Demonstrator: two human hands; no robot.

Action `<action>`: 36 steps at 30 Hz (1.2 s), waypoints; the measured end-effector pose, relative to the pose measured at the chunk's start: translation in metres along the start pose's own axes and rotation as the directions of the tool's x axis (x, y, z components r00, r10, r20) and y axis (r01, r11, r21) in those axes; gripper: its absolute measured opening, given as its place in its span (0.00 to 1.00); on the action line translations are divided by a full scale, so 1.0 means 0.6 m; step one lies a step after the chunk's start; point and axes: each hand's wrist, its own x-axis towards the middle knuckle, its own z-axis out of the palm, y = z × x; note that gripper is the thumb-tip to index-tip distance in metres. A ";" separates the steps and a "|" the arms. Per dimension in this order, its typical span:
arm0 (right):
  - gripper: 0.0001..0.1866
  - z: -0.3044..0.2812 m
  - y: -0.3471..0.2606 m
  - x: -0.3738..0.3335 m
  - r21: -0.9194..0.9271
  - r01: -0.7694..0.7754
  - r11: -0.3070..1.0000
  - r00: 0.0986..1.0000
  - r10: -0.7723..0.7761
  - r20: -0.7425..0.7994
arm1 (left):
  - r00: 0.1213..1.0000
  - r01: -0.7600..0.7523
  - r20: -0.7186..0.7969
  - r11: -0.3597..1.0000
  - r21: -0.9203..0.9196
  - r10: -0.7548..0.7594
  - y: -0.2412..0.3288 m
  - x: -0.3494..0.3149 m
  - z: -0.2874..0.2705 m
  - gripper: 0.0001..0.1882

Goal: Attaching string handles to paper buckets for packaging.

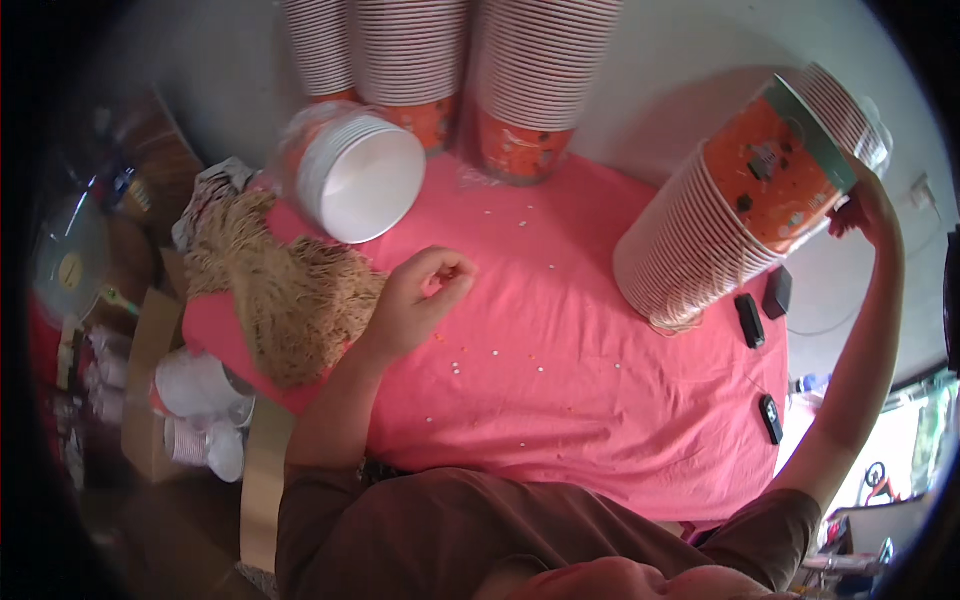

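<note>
A tall nested stack of white paper buckets (665, 235) leans on the right of the table, with an orange and green printed bucket (765, 165) at its upper end. My right hand (868, 208) grips the upper right side of that printed bucket; part of the fingers is hidden behind it. Above the middle of the table hovers my left hand (425, 298), its fingers curled round to the thumb and nothing visible in them. Tan fringed cloth (290, 290) lies beside my left wrist. Beyond that hand, a short wrapped stack of white buckets (372, 185) rests on its side.
Tall bucket stacks (540, 80) stand along the back wall. Small dark devices (749, 320) and a key fob (770, 418) lie near the right edge of the pink tablecloth (560, 400), which has scattered small bits. A cardboard box (150, 400) with cups stands left.
</note>
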 end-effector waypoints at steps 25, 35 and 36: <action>0.08 0.531 -0.056 -0.164 -0.261 0.955 0.140 0.217 -0.930 0.297 | 0.721 0.295 -0.519 0.474 0.830 0.459 -0.044 0.032 -0.154 0.07; 0.19 0.686 -0.033 -0.161 0.164 0.836 0.523 0.448 -0.825 0.346 | 0.800 0.038 -0.392 0.613 0.789 0.455 -0.024 0.029 -0.083 0.19; 0.21 0.697 -0.033 -0.163 0.163 0.860 0.483 0.418 -0.852 0.314 | 0.788 -0.005 -0.397 0.650 0.760 0.471 -0.017 0.028 -0.076 0.21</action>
